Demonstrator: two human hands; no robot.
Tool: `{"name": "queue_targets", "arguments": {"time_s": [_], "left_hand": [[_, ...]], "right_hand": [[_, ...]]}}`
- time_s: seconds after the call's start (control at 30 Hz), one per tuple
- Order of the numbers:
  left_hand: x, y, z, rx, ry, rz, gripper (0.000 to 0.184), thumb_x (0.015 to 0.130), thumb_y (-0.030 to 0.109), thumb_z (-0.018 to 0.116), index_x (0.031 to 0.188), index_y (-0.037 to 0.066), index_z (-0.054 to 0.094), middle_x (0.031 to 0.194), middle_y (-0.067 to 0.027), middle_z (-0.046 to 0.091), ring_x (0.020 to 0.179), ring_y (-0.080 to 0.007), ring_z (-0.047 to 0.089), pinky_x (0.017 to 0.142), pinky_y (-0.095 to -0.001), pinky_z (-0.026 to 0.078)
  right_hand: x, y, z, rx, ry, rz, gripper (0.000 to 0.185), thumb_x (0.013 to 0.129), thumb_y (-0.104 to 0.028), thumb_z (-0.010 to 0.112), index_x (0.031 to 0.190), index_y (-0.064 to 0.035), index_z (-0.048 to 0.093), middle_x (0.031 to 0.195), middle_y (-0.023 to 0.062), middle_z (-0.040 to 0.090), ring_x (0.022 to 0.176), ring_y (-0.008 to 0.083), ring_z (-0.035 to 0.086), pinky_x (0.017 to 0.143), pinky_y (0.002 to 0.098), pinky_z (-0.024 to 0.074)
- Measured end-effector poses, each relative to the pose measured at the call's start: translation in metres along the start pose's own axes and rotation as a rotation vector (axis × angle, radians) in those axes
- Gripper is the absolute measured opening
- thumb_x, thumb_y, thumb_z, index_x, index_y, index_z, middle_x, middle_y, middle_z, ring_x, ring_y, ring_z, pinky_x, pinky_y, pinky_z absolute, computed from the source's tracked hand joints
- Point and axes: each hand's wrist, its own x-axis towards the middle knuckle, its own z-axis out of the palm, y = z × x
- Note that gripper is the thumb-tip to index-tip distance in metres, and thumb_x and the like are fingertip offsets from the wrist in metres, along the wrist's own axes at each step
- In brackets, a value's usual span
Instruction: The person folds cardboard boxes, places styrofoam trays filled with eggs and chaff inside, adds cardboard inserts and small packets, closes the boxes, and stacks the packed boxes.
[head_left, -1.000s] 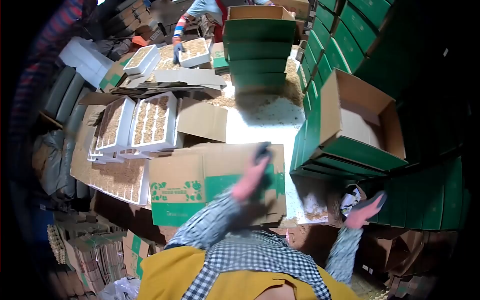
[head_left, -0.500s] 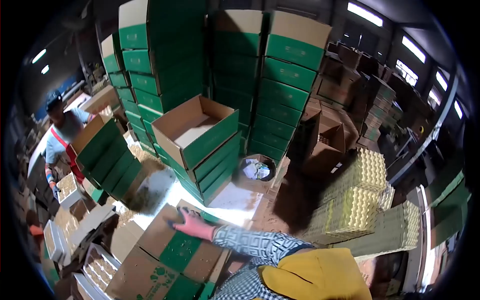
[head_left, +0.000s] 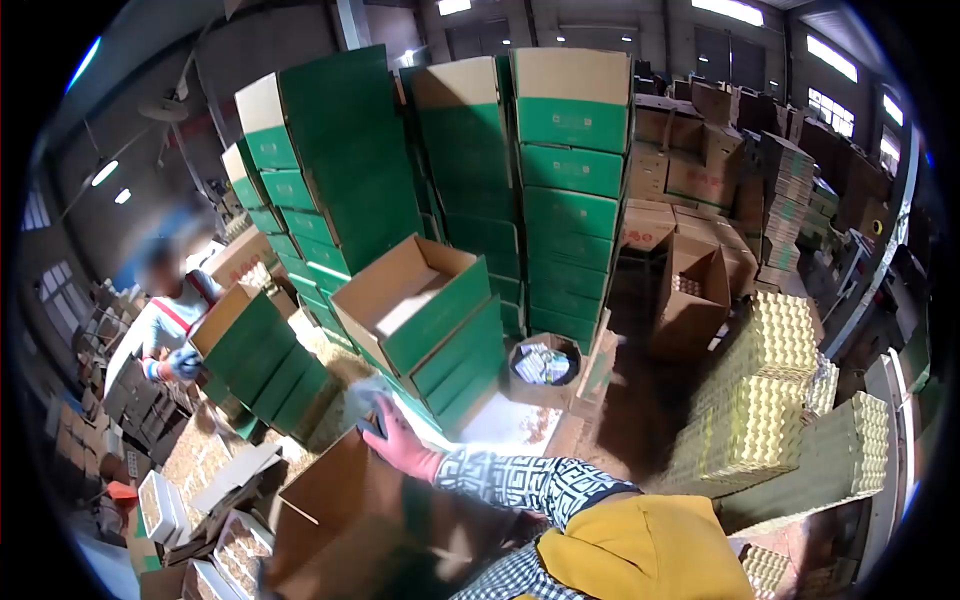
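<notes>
My right hand (head_left: 405, 445), in a pink glove with bluish fingertips, reaches in from the lower right. It is at the far corner of a brown and green carton (head_left: 335, 540). The fingers look spread apart, though their tips are blurred, and I cannot tell whether they touch the carton's rim. The carton's inner wall shows on the left, while its near part is smeared by motion. Just beyond the hand, a stack of green cartons (head_left: 455, 370) has an open, shallow one on top. My left hand is not in view.
A co-worker (head_left: 180, 310) stands at the left behind tilted green cartons (head_left: 270, 370). Tall carton stacks (head_left: 570, 170) rise behind. Egg trays (head_left: 735, 440) are piled on the right. A bin (head_left: 545, 370) with papers stands mid-scene. White trays (head_left: 165, 510) lie lower left.
The carton surface under my hand was flat and closed; now an open inner wall shows there. My right hand has shifted slightly right, and the camera view has tilted up.
</notes>
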Motion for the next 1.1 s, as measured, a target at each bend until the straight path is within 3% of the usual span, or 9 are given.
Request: {"name": "queue_targets", "arguments": {"time_s": [0.17,0.3,0.47,0.57,0.77,0.9,0.97,1.0,1.1], "left_hand": [[-0.063,0.025,0.038,0.037,-1.101,0.349,0.059,0.078,0.015,0.066,0.134,0.016,0.052,0.137,-0.0157,0.05,0.137,-0.0331,0.035,0.117,-0.0444,0.018],[-0.106,-0.056,0.015,-0.604,-0.077,-0.816,0.053,0.083,0.014,0.068,0.131,0.003,0.049,0.13,-0.0109,0.053,0.114,-0.0241,0.055,0.099,-0.0398,0.044],[-0.066,0.002,0.029,-0.152,-0.198,-0.947,0.06,0.087,0.029,0.068,0.136,0.008,0.042,0.126,-0.0099,0.055,0.113,-0.0211,0.054,0.102,-0.0394,0.04],[-0.13,-0.158,-0.004,-0.613,-0.224,-0.757,0.068,0.086,0.051,0.063,0.136,0.009,0.042,0.132,-0.0099,0.051,0.123,-0.0187,0.045,0.108,-0.0348,0.032],[-0.068,0.009,0.02,0.177,-0.015,-0.751,0.054,0.087,0.035,0.065,0.128,0.002,0.052,0.122,-0.0144,0.059,0.11,-0.021,0.055,0.097,-0.035,0.041],[-0.069,-0.016,0.049,-0.079,-0.039,-0.976,0.049,0.088,0.03,0.065,0.125,-0.002,0.057,0.121,-0.017,0.06,0.111,-0.0233,0.056,0.097,-0.0337,0.043],[-0.089,-0.062,0.067,-0.205,-0.011,-0.803,0.052,0.093,0.035,0.057,0.132,0.001,0.05,0.127,-0.0132,0.056,0.115,-0.0226,0.053,0.099,-0.0317,0.041],[-0.09,-0.078,0.078,-0.062,0.029,-0.568,0.053,0.098,0.037,0.049,0.138,0.003,0.043,0.128,-0.0091,0.055,0.112,-0.0206,0.054,0.096,-0.031,0.043],[-0.079,-0.081,0.063,-0.84,0.241,-1.105,0.049,0.099,0.039,0.047,0.14,0.014,0.043,0.126,-0.0097,0.056,0.107,-0.0171,0.056,0.091,-0.028,0.044]], "right_hand": [[-0.022,0.007,0.012,-0.417,-0.445,-0.548,0.096,0.071,-0.045,0.071,0.149,-0.0127,0.024,0.146,0.0312,0.019,0.13,0.0464,0.031,0.108,0.0503,0.0275],[-0.024,0.007,-0.044,0.169,-0.783,-0.376,0.089,0.068,-0.036,0.074,0.144,-0.0104,0.034,0.145,0.0247,0.032,0.133,0.0397,0.032,0.108,0.0481,0.0291],[-0.071,0.031,-0.068,0.116,-1.082,-1.001,0.087,0.054,-0.043,0.08,0.133,-0.0256,0.048,0.14,0.0216,0.036,0.136,0.0449,0.025,0.11,0.0668,0.0079],[-0.035,0.022,-0.07,0.122,-1.035,-1.023,0.07,0.061,-0.036,0.073,0.127,-0.0254,0.053,0.138,0.0216,0.038,0.134,0.0413,0.031,0.11,0.064,0.0163],[0.041,0.023,-0.03,0.369,-1.045,0.286,0.051,0.087,-0.015,0.058,0.135,-0.002,0.045,0.111,0.0156,0.062,0.098,0.0246,0.061,0.087,0.0341,0.048],[-0.009,0.179,0.059,-0.248,-1.201,-0.597,0.02,0.094,-0.016,0.046,0.107,-0.0046,0.057,0.084,0.0179,0.066,0.086,0.032,0.064,0.078,0.041,0.052],[0.03,0.072,0.029,0.605,-0.751,0.853,0.044,0.094,-0.024,0.055,0.132,-0.004,0.046,0.113,0.0159,0.06,0.095,0.0295,0.059,0.079,0.0334,0.0497],[0.043,0.036,0.034,0.513,-0.832,0.592,0.052,0.091,-0.024,0.059,0.136,-0.0042,0.042,0.123,0.0175,0.053,0.104,0.0324,0.056,0.086,0.0351,0.0476],[0.022,-0.003,0.044,-0.178,-0.823,-0.192,0.071,0.083,-0.029,0.07,0.141,-0.0056,0.036,0.14,0.0266,0.037,0.123,0.0417,0.045,0.102,0.0408,0.0392]]}}
